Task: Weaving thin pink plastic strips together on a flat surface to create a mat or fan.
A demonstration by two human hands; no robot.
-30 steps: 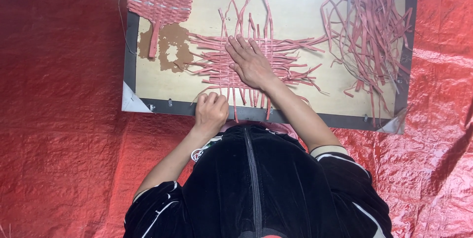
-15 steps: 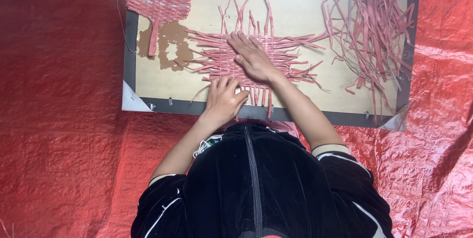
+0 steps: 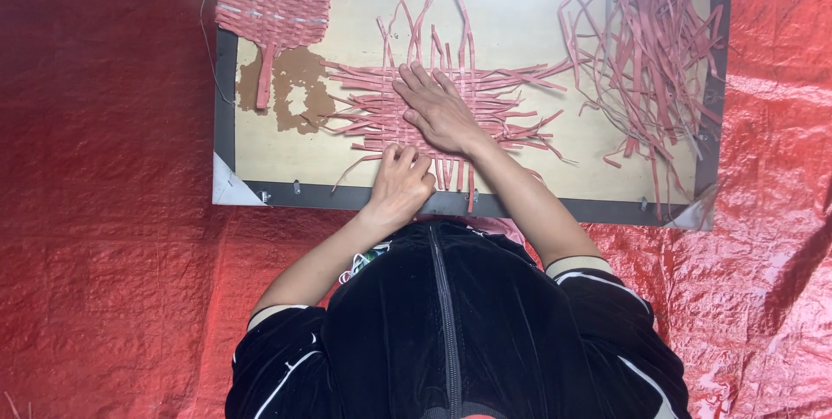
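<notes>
A half-woven mat of pink strips (image 3: 364,111) lies in the middle of a tan board (image 3: 520,12) with a dark frame. My right hand (image 3: 440,111) lies flat on the weave, fingers spread and pointing up-left, pressing it down. My left hand (image 3: 400,183) is curled at the mat's lower edge, its fingertips pinched on a loose pink strip end (image 3: 392,155). Other vertical strip ends (image 3: 458,178) hang down beside it towards the frame. Below both arms, a black hooded garment (image 3: 451,332) fills the bottom of the view.
A finished woven pink piece (image 3: 273,7) lies at the board's upper left, above a brown stain (image 3: 295,94). A loose heap of pink strips (image 3: 650,46) covers the board's right side. The board rests on a red tarpaulin (image 3: 104,211).
My left hand has moved from the board's lower frame up and right to the mat's lower edge and closed on a strip. My right hand has stayed flat on the weave.
</notes>
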